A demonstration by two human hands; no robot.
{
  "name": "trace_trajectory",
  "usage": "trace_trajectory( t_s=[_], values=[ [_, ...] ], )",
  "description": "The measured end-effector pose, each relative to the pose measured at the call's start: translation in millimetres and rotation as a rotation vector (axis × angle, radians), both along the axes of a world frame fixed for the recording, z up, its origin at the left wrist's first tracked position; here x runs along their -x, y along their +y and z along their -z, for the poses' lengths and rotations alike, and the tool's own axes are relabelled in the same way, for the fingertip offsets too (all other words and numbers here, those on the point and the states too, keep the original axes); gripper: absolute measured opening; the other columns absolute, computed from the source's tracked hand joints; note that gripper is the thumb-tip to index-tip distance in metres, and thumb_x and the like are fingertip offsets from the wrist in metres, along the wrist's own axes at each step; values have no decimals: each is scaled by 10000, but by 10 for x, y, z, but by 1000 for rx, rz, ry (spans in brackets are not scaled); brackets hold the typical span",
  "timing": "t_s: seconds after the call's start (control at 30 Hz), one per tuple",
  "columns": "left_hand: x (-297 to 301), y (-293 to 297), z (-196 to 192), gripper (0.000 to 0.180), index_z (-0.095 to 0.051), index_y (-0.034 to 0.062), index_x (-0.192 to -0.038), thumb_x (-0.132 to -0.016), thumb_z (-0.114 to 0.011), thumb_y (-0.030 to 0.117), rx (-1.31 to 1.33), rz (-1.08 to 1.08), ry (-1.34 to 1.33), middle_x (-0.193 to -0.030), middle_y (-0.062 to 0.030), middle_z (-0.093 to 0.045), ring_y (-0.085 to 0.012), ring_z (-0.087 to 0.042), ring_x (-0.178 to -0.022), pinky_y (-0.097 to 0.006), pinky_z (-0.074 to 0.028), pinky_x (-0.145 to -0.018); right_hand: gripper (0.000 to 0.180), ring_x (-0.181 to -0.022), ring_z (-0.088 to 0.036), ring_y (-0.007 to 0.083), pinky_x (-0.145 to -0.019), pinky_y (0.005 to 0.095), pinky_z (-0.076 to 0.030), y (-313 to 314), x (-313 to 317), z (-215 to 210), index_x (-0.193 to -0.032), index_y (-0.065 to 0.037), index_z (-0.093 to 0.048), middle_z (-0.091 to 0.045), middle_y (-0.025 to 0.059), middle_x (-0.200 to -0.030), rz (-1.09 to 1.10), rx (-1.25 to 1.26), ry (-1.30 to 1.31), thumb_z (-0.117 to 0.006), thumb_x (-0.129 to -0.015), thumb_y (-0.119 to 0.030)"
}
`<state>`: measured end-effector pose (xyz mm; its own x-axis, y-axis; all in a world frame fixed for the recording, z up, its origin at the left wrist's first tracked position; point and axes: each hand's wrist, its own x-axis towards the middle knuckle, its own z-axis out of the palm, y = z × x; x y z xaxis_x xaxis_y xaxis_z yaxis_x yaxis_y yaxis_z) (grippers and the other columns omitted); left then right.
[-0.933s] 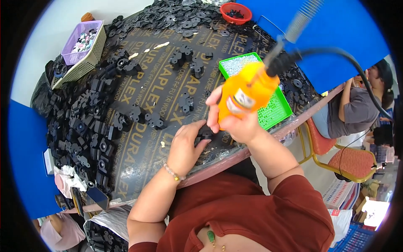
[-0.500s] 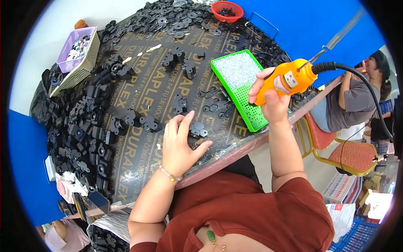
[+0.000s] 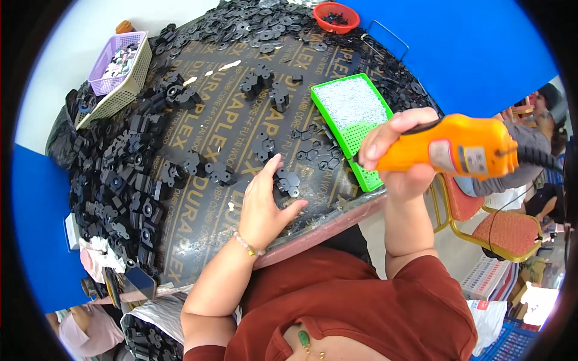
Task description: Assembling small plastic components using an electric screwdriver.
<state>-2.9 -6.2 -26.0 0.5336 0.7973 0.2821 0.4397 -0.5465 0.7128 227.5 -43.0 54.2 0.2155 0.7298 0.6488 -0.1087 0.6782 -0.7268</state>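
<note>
My right hand point(image 3: 404, 153) grips an orange electric screwdriver point(image 3: 457, 147), held roughly level with its nose toward the left and its black cord off to the right. The screwdriver's tip is near the lower end of a green tray point(image 3: 348, 147) filled partly with tiny silvery pieces, probably screws. My left hand point(image 3: 263, 201) rests by the table edge, fingers spread and thumb apart. Between thumb and forefinger sits a black plastic part point(image 3: 288, 182) with hexagonal faces; whether the fingers touch it is unclear. Flat black hexagonal frames point(image 3: 313, 150) lie left of the tray.
Black parts point(image 3: 135, 174) are heaped along the left, with black discs point(image 3: 256, 27) at the far side. A red bowl point(image 3: 335, 18) and a purple basket point(image 3: 114, 57) stand beyond. Chairs point(image 3: 506, 231) and a seated person point(image 3: 512, 153) are at right.
The screwdriver has swung from slanting upward to nearly level as my right hand turned and lowered. My left hand stays by the black part; the whole view has shifted slightly.
</note>
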Motion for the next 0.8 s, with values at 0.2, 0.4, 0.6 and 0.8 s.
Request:
trace_trajectory(
  t_s=[0.2, 0.4, 0.6, 0.8],
  values=[
    [10, 13, 56, 911, -358, 46, -1429, -683, -871, 148, 136, -14, -38, -1265, -169, -625, -345, -602, -1177, -416, -481, -999, 659, -564, -617, 204, -538, 315, -523, 226, 572, 26, -1100, -4, -516, -647, 132, -742, -209, 99, 94, -751, -818, -550],
    [21, 16, 58, 900, -363, 31, -1424, -690, -868, 156, 209, -20, -59, -1256, -178, -626, -352, -600, -1170, -419, -481, -994, 676, -571, -618, 175, -517, 276, -522, 447, 719, 130, -1109, 26, -513, -638, 127, -739, -229, 97, 86, -756, -822, -535],
    [30, 17, 36, 870, -380, 23, -1406, -690, -862, 135, 210, -12, -64, -1247, -193, -623, -364, -595, -1169, -427, -478, -992, 633, -597, -623, 167, -555, 276, -527, 523, 680, 299, -1129, 18, -502, -644, 119, -754, -301, 155, 113, -757, -844, -487],
    [28, 12, 31, 801, -421, 12, -1356, -693, -856, 129, 223, -12, -77, -1216, -207, -626, -381, -599, -1141, -436, -486, -964, 487, -709, -637, 135, -642, 259, -530, 568, 716, 432, -1142, -6, -536, -651, 76, -865, -375, 242, 133, -809, -815, -244]
  ],
)
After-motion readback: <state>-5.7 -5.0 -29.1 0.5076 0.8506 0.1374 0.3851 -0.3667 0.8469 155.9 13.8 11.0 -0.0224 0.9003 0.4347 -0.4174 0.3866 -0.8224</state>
